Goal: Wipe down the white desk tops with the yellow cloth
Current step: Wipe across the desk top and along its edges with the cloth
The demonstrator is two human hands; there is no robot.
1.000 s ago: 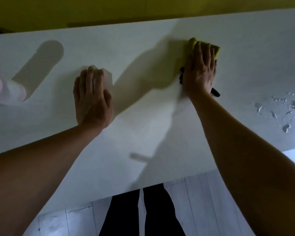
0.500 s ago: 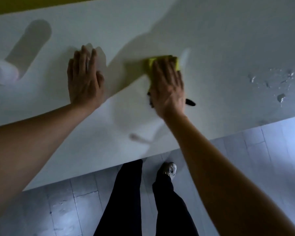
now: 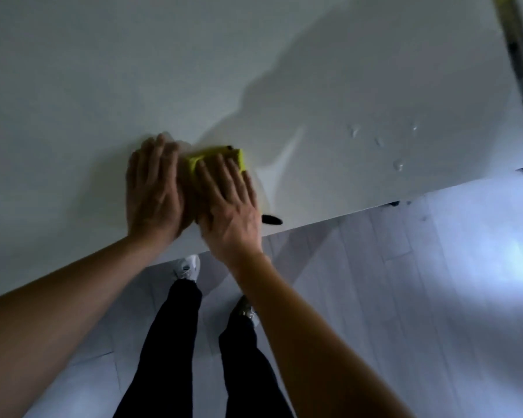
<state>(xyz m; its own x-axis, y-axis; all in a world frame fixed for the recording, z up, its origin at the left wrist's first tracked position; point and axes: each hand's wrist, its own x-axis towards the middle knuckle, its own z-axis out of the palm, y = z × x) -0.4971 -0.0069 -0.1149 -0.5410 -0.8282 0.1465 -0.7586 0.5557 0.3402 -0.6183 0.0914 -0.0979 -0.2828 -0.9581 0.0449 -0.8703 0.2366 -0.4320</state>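
The yellow cloth (image 3: pixel 216 158) lies folded on the white counter (image 3: pixel 133 70), close to the counter's near edge and roughly midway along the stretch of it in view. The right hand (image 3: pixel 228 200) lies flat on top of the cloth with its fingers straight and spread, pressing it down; its grip is open, nothing curled round the cloth. A black pen-like object (image 3: pixel 271 219) sticks out from under the heel of that hand toward the near edge, and a small dark tip shows at the far edge of the cloth; whether the two belong to one thing I cannot tell.

The left hand (image 3: pixel 154 188) rests palm-down on the bare counter just beside the right hand, touching or nearly touching it, fingers straight and together; its grip is likewise open and holds nothing.

Water drops (image 3: pixel 378 143) sit on the counter toward its right end, well apart from the cloth. Below the near edge, grey floor planks (image 3: pixel 405 282) show, with the person's dark trousers (image 3: pixel 175 342) and pale shoes (image 3: pixel 187 267).
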